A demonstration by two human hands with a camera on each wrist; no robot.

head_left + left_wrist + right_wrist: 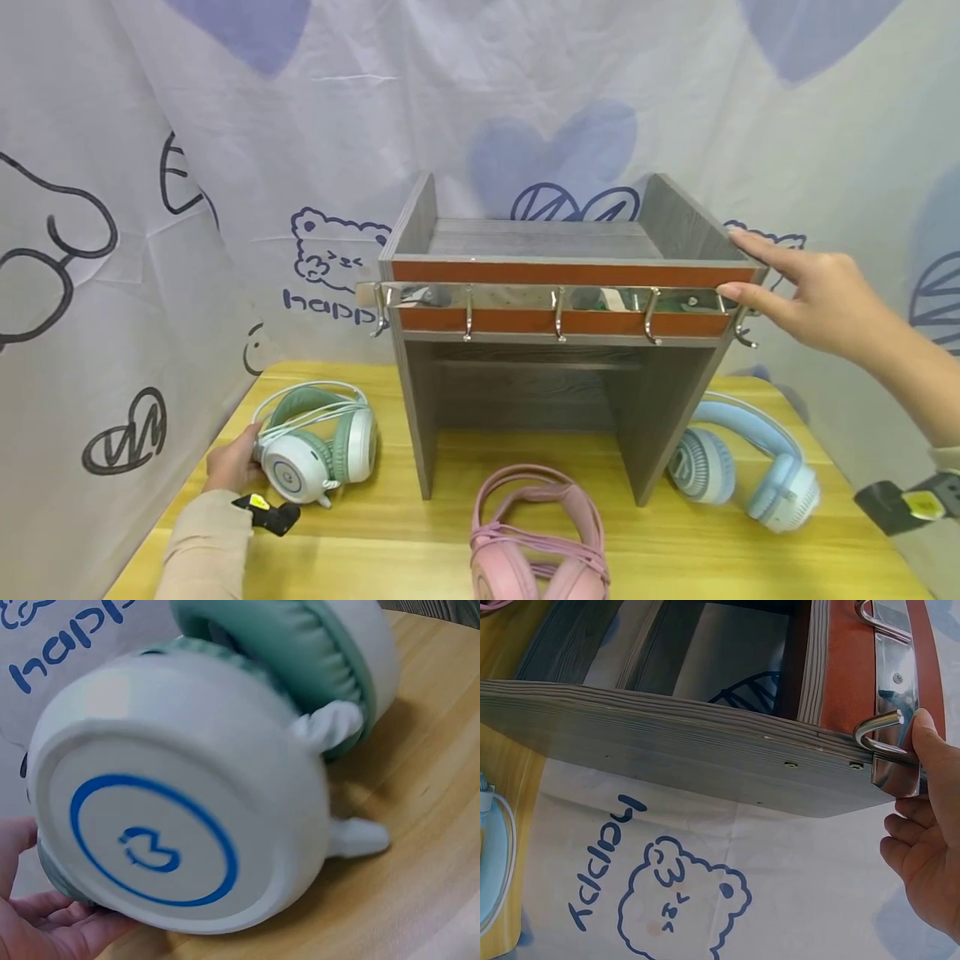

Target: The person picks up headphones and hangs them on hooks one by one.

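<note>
At the left of the table, my left hand (231, 461) grips a pair of white-and-green headphones (296, 473) by its left side. Close up in the left wrist view, the fingers curl under the white ear cup (150, 840), which bears a blue ring and logo. My right hand (825, 287) holds the upper right front corner of a grey wooden shelf (675, 383). Its thumb presses the end of the metal hook rail (897, 679), beside a curved hook (881, 724). The other fingers lie behind that corner, partly hidden.
Pink headphones (540, 550) with a bundled cord lie at the front centre of the yellow wooden table (375, 550). Blue headphones (783, 492) rest right of the shelf. A printed white curtain (360, 125) hangs behind. Several hooks jut from the shelf's orange front.
</note>
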